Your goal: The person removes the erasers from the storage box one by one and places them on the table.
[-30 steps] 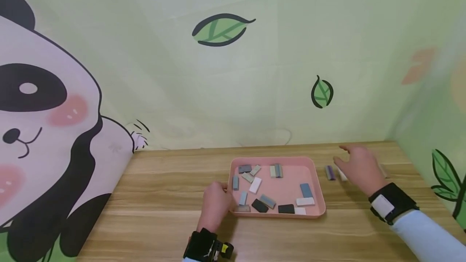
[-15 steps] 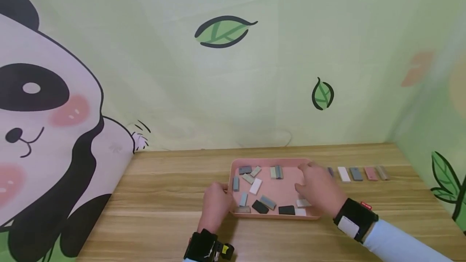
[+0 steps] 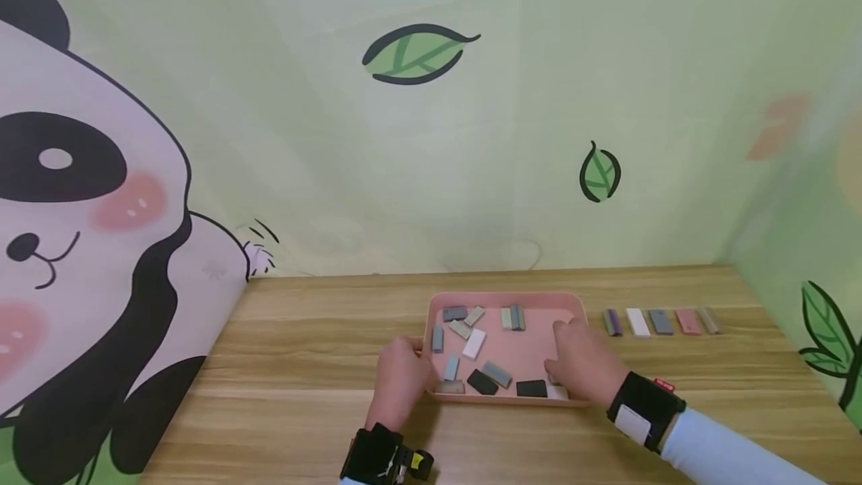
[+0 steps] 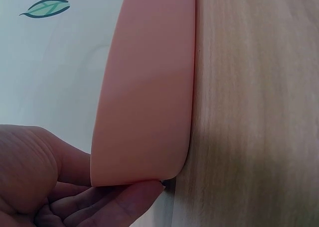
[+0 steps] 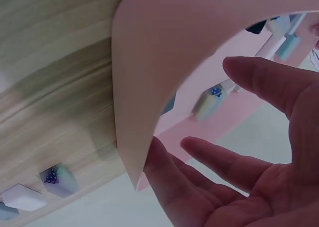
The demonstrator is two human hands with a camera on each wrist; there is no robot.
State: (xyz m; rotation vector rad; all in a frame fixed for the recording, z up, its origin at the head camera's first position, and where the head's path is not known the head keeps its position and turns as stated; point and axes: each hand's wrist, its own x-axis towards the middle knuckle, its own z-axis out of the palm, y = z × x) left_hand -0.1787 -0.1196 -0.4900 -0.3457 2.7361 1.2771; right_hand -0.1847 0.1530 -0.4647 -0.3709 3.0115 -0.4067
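Wood-grained desk (image 3: pixel 296 365) carries the pink tray (image 3: pixel 545 299), whose left end the left grip (image 3: pixel 402 375) pinches. The right grip (image 3: pixel 587 361) has swung from the desk's right side to the tray's right end, fingers parted, nothing visibly held; work has apparently returned to the small blocks (image 3: pixel 474 344) inside, with five lined-up blocks (image 3: pixel 661 322) outside.

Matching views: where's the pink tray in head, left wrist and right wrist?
Head: pink tray, lower half, right of centre; left hand at its left end, right hand over its right.
Left wrist: its outer wall, from top edge to lower centre.
Right wrist: outer wall along the top, curving down left of centre.
Shared landmark: wooden tabletop, right side in left wrist, left side in right wrist.
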